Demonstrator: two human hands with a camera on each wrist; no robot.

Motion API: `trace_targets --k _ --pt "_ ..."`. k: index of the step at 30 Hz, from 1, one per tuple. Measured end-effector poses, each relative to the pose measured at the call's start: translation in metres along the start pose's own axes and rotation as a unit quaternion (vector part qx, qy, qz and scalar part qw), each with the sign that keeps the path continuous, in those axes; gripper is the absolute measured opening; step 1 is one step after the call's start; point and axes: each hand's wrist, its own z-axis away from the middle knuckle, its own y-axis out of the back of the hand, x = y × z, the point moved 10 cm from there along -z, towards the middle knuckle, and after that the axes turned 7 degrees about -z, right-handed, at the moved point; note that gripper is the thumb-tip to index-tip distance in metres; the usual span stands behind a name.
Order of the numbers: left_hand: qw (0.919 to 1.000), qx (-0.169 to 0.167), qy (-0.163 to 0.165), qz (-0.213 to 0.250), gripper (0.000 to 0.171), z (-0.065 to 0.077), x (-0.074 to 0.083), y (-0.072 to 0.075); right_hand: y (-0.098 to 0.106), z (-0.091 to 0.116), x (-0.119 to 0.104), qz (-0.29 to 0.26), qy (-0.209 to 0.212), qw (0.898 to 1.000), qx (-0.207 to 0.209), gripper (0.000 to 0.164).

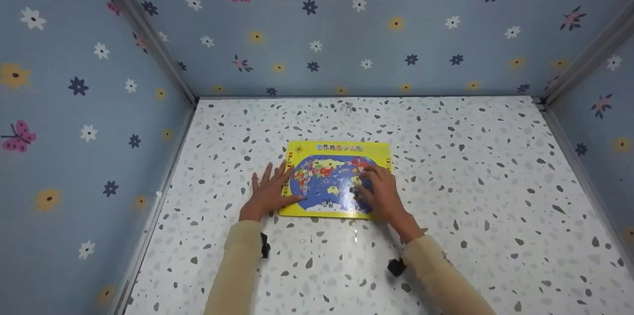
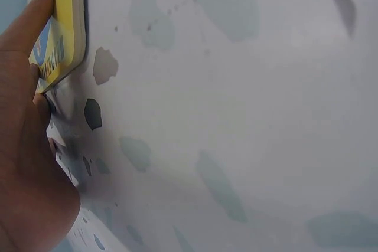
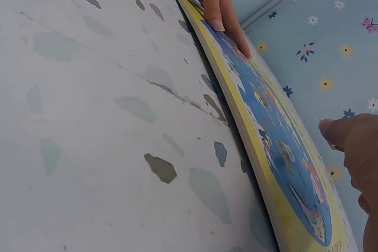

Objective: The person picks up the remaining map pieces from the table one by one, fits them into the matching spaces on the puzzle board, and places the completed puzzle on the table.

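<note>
A yellow-bordered world map puzzle board lies flat on the table, its blue map facing up under a line of printed characters. My left hand rests with spread fingers over the board's left edge, the thumb reaching onto the map's lower left. The left wrist view catches this hand beside the board's corner. Over the right side of the map, my right hand has bent fingers, with thumb and forefinger apart. In the right wrist view this hand is raised over the board, with nothing visible in its fingers.
The white speckled table extends around the board on all sides. Blue panels with flowers and butterflies stand at the back, left and right. A dark wrist device sits below the right sleeve, another beside the left sleeve.
</note>
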Motion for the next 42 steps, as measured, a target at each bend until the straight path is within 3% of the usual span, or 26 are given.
trace_targets --k 15,27,42 --pt "0.9999 -0.007 0.009 0.002 0.099 -0.001 -0.002 -0.002 -0.031 -0.006 -0.004 0.013 -0.023 0.999 -0.043 0.024" --pt "1.0 -0.005 0.007 -0.001 0.099 -0.001 -0.002 -0.001 -0.048 -0.006 -0.015 0.006 0.019 0.998 -0.06 0.019" --pt "1.0 -0.003 0.004 -0.003 0.1 -0.001 -0.002 -0.003 -0.058 -0.005 -0.019 0.003 0.009 0.997 -0.08 0.02"
